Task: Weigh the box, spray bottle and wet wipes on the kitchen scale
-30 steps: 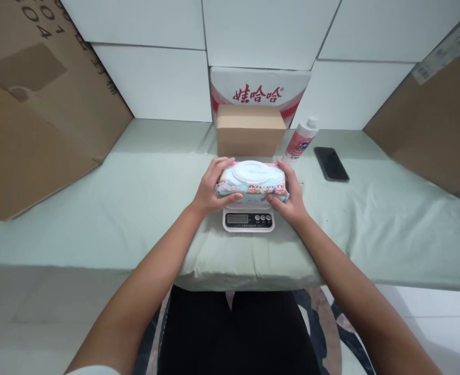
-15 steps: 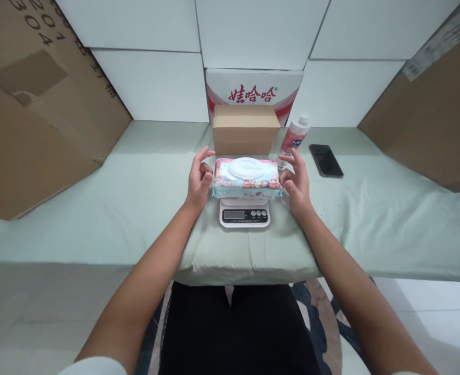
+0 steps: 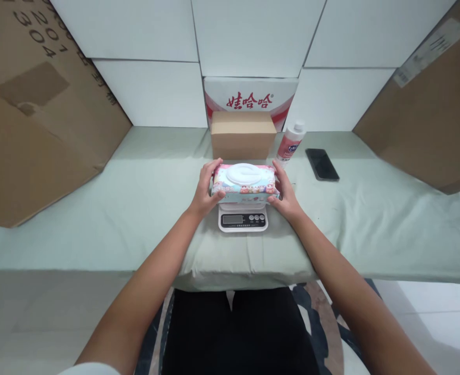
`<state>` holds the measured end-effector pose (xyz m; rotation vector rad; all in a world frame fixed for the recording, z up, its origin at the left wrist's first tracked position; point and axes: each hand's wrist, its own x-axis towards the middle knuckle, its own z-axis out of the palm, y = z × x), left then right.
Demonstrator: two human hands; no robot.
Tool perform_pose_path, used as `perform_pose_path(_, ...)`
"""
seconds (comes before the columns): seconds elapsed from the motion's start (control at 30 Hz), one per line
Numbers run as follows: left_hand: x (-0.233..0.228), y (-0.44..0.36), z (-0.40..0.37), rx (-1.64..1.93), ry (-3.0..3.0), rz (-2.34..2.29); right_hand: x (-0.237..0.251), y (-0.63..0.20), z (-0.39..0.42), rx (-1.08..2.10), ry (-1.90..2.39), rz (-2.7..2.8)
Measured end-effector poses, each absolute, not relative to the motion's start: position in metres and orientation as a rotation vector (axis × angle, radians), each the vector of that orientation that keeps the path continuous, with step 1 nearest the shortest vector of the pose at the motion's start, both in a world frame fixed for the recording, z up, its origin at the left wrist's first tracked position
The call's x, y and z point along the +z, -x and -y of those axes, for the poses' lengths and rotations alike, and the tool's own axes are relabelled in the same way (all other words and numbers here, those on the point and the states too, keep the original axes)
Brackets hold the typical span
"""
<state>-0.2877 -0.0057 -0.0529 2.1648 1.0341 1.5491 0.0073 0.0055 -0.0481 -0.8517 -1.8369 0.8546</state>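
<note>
A pack of wet wipes (image 3: 245, 183) with a white oval lid lies across a white digital kitchen scale (image 3: 243, 227). My left hand (image 3: 207, 188) grips the pack's left end, thumb on the near side and fingers at the back corner. On the right end, my right hand (image 3: 285, 190) holds it the same way. The pack hides the scale's weighing plate. The scale's front panel shows a small display, with no digits I can make out, and a few round buttons.
Behind the pack stands a plain brown carton (image 3: 244, 138), with a white and red printed box (image 3: 249, 96) at its back. A pink-labelled bottle (image 3: 290, 142) and a black phone (image 3: 322, 164) are to the right. Large cardboard sheets (image 3: 50, 156) flank both sides of the green-covered table (image 3: 144, 224).
Both hands have closed in on the ends of the wet wipes pack and now grip it. Before, they were beside it with fingers raised. The whole view has shifted slightly.
</note>
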Motion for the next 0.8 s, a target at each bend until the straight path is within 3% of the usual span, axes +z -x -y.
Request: perform_pose_path(0.8, -0.052, 0.277, 0.011, 1.481, -2.147, -1.245, -0.054, -0.004, -0.009, 0.596, 0.921, 1.929)
